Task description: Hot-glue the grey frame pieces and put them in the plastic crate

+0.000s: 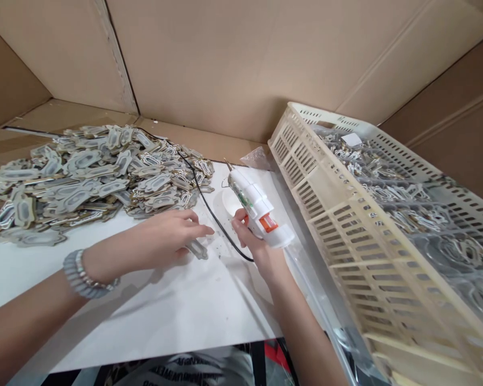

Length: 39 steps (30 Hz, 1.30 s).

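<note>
My right hand [253,236] is wrapped round the handle of a white glue gun [249,195] with an orange label. Its thin metal tip points up and away to the left. My left hand [169,236] is low over the white tabletop, fingers bent round the end of a small grey frame-shaped piece [197,249]. Part of that piece is hidden under the fingers. Beyond the left hand lies a large heap of similar grey and tan frame-shaped pieces [84,177]. Behind the glue gun a round white dish [230,202] is partly covered.
A cream plastic crate [322,198] stands along the right, with clear compartments of metal and white outline parts [398,193]. A black cable [209,206] crosses the table [177,316]. Cardboard walls [225,64] rise behind. A crumpled clear bag [257,158] lies beside the crate.
</note>
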Each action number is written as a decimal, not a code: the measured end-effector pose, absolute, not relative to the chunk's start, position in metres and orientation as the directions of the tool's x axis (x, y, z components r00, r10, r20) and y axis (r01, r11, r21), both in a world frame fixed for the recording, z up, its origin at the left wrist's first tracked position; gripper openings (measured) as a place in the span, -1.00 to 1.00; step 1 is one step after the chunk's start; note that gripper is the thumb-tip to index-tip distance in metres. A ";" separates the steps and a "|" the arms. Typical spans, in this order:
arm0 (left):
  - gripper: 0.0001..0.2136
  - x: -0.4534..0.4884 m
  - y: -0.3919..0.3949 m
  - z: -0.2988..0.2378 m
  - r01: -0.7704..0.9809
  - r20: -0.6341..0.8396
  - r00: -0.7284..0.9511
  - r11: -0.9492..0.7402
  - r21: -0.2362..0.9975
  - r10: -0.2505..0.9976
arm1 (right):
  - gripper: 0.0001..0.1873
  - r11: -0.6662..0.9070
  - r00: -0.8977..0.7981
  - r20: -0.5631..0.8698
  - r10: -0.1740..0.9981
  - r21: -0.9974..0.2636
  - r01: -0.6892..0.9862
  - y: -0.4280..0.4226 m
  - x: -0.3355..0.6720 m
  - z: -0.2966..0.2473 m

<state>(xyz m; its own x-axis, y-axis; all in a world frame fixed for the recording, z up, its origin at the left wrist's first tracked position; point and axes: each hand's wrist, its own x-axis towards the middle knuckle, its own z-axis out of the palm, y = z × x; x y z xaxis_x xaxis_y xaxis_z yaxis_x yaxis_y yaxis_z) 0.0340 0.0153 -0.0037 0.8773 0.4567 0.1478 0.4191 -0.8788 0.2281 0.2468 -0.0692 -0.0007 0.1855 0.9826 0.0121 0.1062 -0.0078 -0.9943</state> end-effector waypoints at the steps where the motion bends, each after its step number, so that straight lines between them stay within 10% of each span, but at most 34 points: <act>1: -0.50 0.036 0.012 -0.010 0.402 0.135 0.890 -0.889 0.221 0.436 | -0.77 -0.002 0.184 0.018 0.983 -0.994 0.105 -0.069 0.247 -0.001; 14: -0.82 0.007 0.013 -0.013 0.427 0.381 0.769 -0.856 0.292 0.514 | -0.74 0.006 0.154 0.023 0.988 -0.994 0.109 -0.070 0.244 -0.003; 22: -0.90 0.013 -0.004 -0.024 0.400 0.255 0.854 -0.885 0.239 0.454 | -0.73 -0.022 0.105 -0.002 0.994 -0.981 0.192 -0.072 0.246 -0.009; 31: -0.77 -0.032 0.084 0.030 0.802 0.334 0.501 -0.573 0.168 0.798 | -0.73 0.013 0.076 0.030 0.997 -0.976 0.219 -0.071 0.247 -0.013; 39: -0.71 -0.033 0.119 0.030 0.854 0.125 0.492 -0.506 0.121 0.861 | -0.74 0.017 0.063 0.035 0.997 -0.963 0.268 -0.072 0.246 -0.014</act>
